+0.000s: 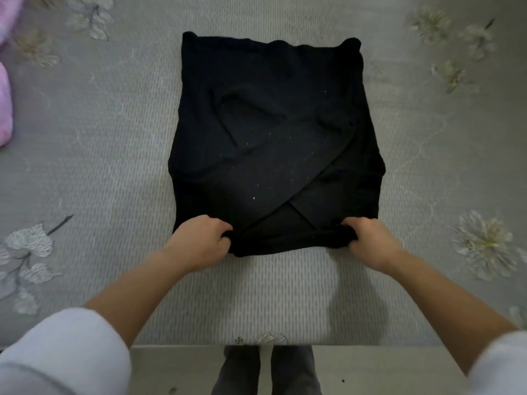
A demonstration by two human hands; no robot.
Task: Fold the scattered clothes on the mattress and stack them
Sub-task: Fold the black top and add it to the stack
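Garment (273, 143), black w/ sleeves crossed in, lies flat mid mattress (114, 166), left grip (199, 239) & right grip (370, 240) each clenched on a near hem corner: halving fold in hand, next prob. needs both corners carried evenly to far edge w/o skew.

Both hands grab the near edge of a black garment (273, 143), left hand (199, 240) and right hand (370, 240). It's lying flat on the grey flowery mattress (114, 166). Something pink (4, 106) sits far left.
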